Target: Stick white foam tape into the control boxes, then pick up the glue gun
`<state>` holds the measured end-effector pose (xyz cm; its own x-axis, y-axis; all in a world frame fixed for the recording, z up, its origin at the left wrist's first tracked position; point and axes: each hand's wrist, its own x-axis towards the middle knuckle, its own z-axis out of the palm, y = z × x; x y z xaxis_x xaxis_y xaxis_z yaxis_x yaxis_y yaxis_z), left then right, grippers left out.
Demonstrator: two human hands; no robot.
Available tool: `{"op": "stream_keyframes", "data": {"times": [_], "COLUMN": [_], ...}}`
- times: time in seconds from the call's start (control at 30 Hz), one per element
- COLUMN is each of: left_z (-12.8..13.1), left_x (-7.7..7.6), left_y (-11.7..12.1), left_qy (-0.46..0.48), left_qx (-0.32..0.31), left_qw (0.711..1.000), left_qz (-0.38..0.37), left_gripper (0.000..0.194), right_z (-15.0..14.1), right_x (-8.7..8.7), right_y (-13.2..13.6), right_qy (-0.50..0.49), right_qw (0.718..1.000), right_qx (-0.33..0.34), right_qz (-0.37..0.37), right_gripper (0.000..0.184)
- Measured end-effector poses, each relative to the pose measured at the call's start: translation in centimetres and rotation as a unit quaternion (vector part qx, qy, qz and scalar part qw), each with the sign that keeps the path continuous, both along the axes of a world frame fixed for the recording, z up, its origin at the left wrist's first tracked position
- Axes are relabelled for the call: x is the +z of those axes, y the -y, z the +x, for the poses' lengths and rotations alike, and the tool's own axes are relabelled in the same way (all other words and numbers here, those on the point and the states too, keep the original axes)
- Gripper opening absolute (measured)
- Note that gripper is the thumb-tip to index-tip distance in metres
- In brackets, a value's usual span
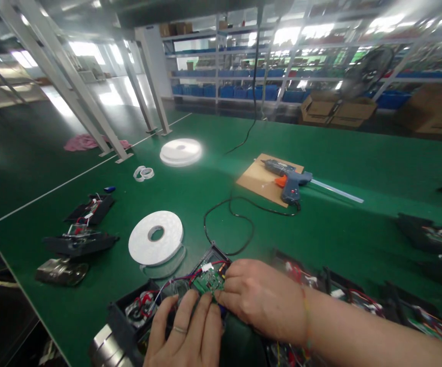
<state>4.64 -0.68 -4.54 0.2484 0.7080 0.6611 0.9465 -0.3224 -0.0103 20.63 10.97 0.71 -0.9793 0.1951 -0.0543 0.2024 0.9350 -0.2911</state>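
Note:
Before me on the green table lies an opened black plastic housing (120, 309) with red, blue and white wires. A green circuit board (208, 279) sits in its right part. My left hand (186, 331), a ring on one finger, lies over the near edge with fingers stretched and fingertips at the board. My right hand (249, 290) is closed at the board's right edge, its fingertips pressed together; what they grip is hidden. A silvery metal cylinder (108, 346) is at the housing's lower left.
A roll of white tape (156, 238) lies beyond the housing. A glue gun (292, 183) rests on cardboard (259, 179), its black cord (205, 219) looping nearby. More opened housings (91, 209) stand left, others (358, 293) right. White reels (181, 151) lie farther back.

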Motion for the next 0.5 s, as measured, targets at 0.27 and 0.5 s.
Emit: {"op": "stream_keyframes", "data": {"times": [0.27, 0.5], "left_z": [0.1, 0.1], "left_x": [0.0, 0.1], "left_y": [-0.3, -0.2], "left_qy": [0.011, 0.001], "left_qx": [0.009, 0.005], "left_qw": [1.0, 1.0], "left_qz": [0.0, -0.004], "left_gripper": [0.023, 0.018], "right_z": [1.6, 1.7], "right_x": [-1.6, -1.6], "right_y": [0.5, -0.2], "right_qy": [-0.046, -0.058], "right_qw": [0.998, 0.998], "right_qx": [-0.004, -0.012], "right_qz": [0.048, 0.033], "right_gripper": [0.022, 0.017]}}
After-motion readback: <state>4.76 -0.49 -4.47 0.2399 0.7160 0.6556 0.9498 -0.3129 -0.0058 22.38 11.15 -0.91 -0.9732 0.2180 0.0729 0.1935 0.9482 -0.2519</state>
